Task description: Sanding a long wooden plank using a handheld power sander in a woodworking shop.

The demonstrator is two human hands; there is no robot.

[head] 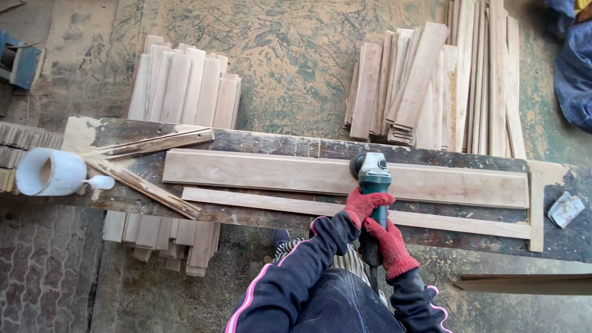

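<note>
Bench (259, 143): a dark, worn plank top, scarred and smeared with pale patches, running left to right across the view. Floor under and behind it is stained concrete, greenish and dusty; grey patterned paving shows at lower left.

On the bench: a wide pale board (265, 172) lies lengthwise, with a narrower strip (259, 201) parallel to it on the near side. At the right end a short upright batten (536, 213) closes off both. At the left end two thin slats (148, 147) cross in a shallow V. A white cup (50, 172) lies on its side at the left edge, mouth facing left.

Angle grinder (374, 179), teal body with dark head, rests on the wide board about mid-length. Left hand (365, 205), red knit glove, fingers wrapped around the grinder body. Right hand (390, 245), same glove, fingers closed round the rear handle, nearer the person. Dark sleeves with pink stripes.

Edges and room: the near bench edge is just in front of the person. Open floor lies between the two far stacks. Far left, a stack of short boards (184, 86) stands beyond the bench; far right, a pile of long slats (431, 86). More short boards (160, 237) sit under the bench at left. A loose plank (524, 283) lies on the floor at lower right.

Small grey-white scrap (565, 208) on the bench's right end. Blue cloth (573, 68) at upper right corner; blue object (18, 61) at upper left.
</note>
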